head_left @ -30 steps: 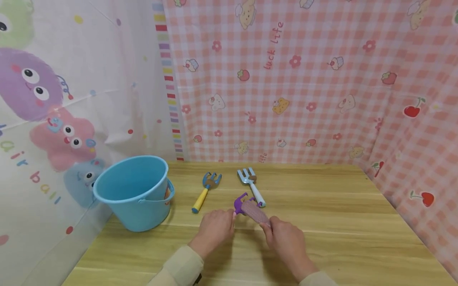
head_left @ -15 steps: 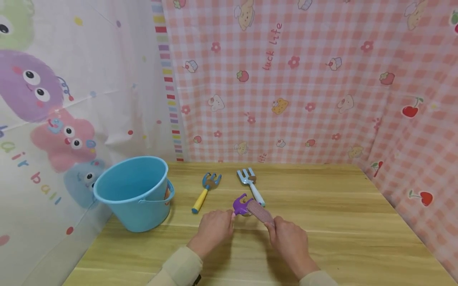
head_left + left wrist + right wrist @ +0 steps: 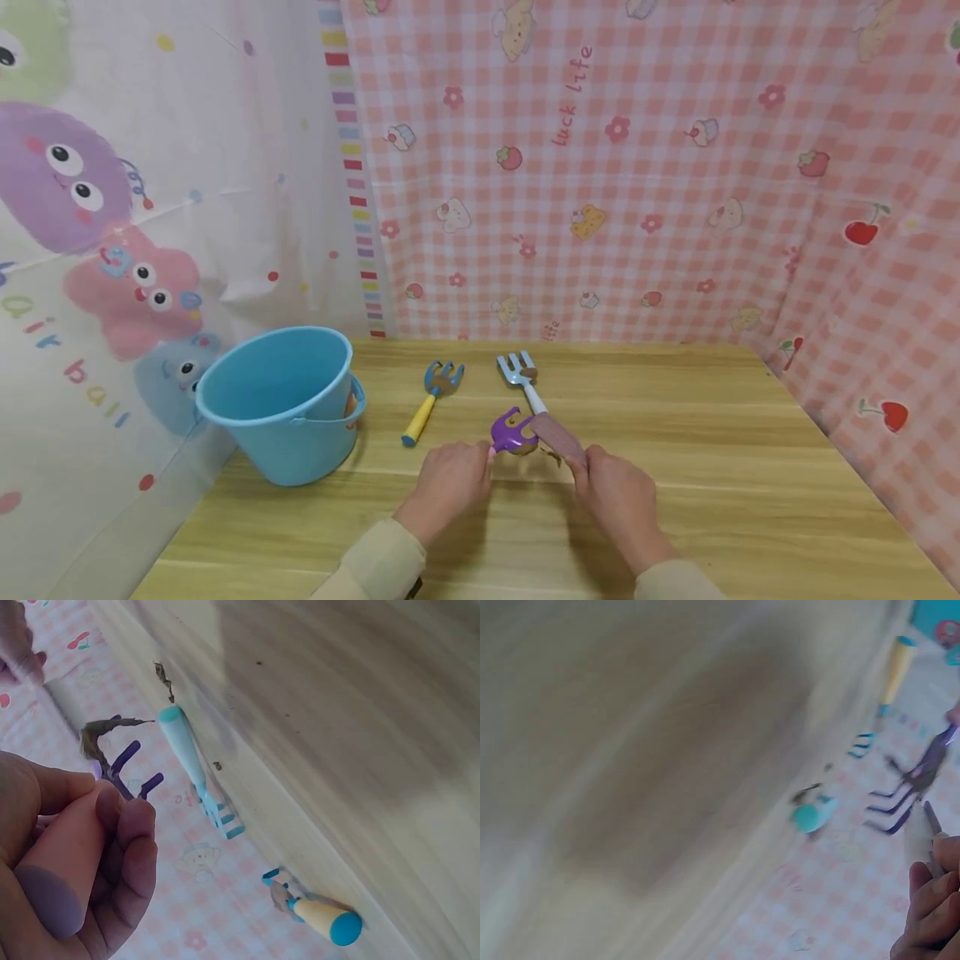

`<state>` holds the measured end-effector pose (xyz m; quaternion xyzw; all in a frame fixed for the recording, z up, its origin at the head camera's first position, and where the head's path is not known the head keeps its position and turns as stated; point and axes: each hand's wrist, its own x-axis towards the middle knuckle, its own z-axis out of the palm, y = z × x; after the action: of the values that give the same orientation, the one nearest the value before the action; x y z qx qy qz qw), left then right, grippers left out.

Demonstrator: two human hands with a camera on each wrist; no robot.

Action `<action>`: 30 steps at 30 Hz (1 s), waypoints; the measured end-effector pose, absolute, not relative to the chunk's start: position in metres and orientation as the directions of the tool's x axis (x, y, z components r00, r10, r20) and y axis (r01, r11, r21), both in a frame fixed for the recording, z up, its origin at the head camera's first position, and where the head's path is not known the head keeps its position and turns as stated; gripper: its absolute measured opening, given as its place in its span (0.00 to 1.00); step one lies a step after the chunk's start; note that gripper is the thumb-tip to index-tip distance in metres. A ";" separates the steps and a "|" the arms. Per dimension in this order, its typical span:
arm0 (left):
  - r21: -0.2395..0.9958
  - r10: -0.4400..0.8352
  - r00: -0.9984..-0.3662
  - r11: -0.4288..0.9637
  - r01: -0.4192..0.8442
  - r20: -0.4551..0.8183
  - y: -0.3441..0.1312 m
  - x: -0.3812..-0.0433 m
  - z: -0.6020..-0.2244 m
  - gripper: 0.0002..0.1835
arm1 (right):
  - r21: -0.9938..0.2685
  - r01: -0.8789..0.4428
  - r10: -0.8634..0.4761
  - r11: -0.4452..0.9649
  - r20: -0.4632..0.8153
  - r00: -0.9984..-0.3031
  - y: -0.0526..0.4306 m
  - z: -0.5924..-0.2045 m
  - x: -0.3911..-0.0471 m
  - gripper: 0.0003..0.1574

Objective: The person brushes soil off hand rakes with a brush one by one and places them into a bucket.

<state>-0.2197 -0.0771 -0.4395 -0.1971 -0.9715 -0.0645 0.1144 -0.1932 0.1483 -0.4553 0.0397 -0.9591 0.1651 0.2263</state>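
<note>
My left hand (image 3: pixel 453 479) grips the pink handle (image 3: pixel 67 855) of a small toy rake, whose purple tined head (image 3: pixel 513 433) points away from me. Brown, leaf-like dirt (image 3: pixel 96 739) clings to that head in the left wrist view. A mauve brush (image 3: pixel 558 437) is held in my right hand (image 3: pixel 618 500), its tip right at the rake's tines. Pale bristles (image 3: pixel 917 836) show in the right wrist view. Just past the brush lies a light blue toy fork (image 3: pixel 531 392) with a brown patch. Left of it is a blue toy rake with a yellow handle (image 3: pixel 421 418), also smeared brown.
A light blue bucket (image 3: pixel 300 454) stands at the left of the wooden table (image 3: pixel 750 483). Dark crumbs (image 3: pixel 161 679) lie on the tabletop near the fork's handle end. Printed cloths (image 3: pixel 637 183) hang behind and at both sides.
My right hand has drawn the brush rightward and slightly toward me across the purple rake head. Dark scraps now show below the brush. The left hand stays nearly in place.
</note>
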 end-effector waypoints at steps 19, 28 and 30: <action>0.096 0.330 -0.918 0.929 0.357 0.222 -0.073 -0.221 -0.434 0.13 | -0.261 -0.266 -0.073 0.928 0.573 -0.816 0.131 -0.460 -0.182 0.22; 0.091 0.331 -0.917 0.930 0.358 0.225 -0.072 -0.220 -0.434 0.14 | -0.281 -0.228 -0.037 0.932 0.552 -0.833 0.138 -0.463 -0.185 0.21; 0.093 0.330 -0.917 0.930 0.357 0.223 -0.072 -0.220 -0.434 0.14 | -0.282 -0.228 -0.037 0.932 0.552 -0.833 0.139 -0.464 -0.186 0.21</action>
<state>-0.2198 -0.0715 -0.4343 -0.1758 -0.9769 -0.0658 0.1021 -0.1856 0.1390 -0.4635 0.0703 -0.9421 0.1704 0.2801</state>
